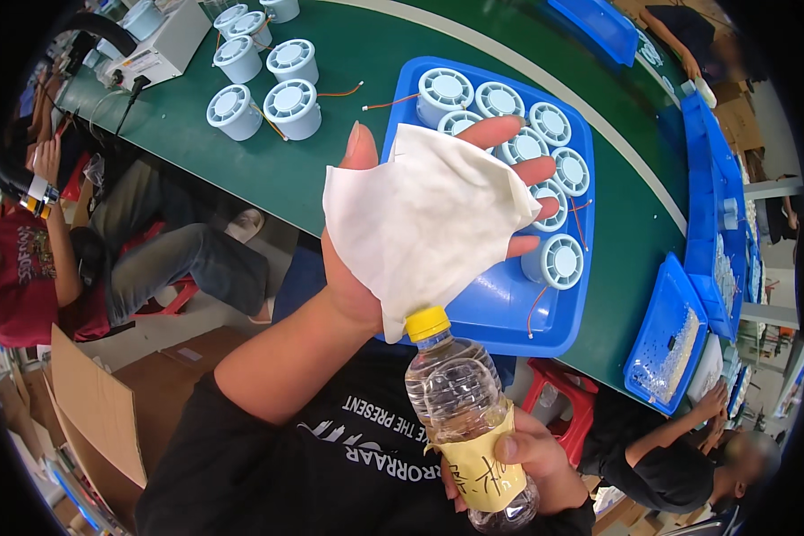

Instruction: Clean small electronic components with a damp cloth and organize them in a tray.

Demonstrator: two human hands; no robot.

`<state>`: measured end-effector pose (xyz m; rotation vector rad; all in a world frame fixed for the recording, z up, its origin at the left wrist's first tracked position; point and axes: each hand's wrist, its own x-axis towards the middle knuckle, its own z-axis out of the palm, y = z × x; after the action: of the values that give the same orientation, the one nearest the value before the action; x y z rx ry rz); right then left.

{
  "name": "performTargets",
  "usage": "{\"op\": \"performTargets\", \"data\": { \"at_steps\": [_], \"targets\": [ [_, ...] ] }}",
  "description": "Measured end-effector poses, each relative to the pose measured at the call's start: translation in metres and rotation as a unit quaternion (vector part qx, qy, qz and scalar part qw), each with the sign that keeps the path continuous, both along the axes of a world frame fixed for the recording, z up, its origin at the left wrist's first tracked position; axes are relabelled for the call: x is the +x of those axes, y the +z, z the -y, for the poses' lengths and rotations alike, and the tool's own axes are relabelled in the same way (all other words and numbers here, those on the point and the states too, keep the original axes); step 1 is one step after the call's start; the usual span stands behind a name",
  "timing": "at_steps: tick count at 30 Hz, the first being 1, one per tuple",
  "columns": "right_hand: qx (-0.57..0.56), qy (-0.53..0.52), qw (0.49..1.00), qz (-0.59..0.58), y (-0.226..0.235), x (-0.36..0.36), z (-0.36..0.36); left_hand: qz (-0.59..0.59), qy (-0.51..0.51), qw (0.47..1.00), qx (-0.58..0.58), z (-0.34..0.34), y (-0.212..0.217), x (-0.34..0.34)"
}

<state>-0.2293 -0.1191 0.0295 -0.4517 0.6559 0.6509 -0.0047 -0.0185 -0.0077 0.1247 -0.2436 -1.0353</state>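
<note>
One cloth (429,219) (one bottle (456,384))

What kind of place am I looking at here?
Probably a factory assembly area: a long green workbench, a blue tray of matching pale-blue wired units, and a co-worker farther along the bench.

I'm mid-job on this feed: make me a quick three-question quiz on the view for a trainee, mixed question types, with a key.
1. Which hand holds the clear bottle?
2. True or false: the bottle's yellow cap is off.
3. The white cloth rests on:
A) the green table
B) the open left hand
C) the cardboard box

Key:
1. The right hand.
2. False; the cap is on the bottle.
3. B.
</note>
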Motion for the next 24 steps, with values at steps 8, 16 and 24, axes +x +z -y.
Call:
{"op": "performTargets", "data": {
  "at_steps": [8,16,24],
  "targets": [
    [-0.019,-0.054,0.997,0.044,-0.005,0.002,0.001,0.005,-0.003,1.000,0.000,-0.002,-0.001,-0.002],
    [-0.031,0.024,0.999,0.009,0.009,0.011,-0.004,0.009,0.009,1.000,-0.015,-0.001,-0.006,0.002],
    [-0.093,-0.064,0.991,0.074,0.011,0.024,-0.001,0.026,-0.032,0.997,0.064,-0.002,-0.005,-0.007]
  ]
}}
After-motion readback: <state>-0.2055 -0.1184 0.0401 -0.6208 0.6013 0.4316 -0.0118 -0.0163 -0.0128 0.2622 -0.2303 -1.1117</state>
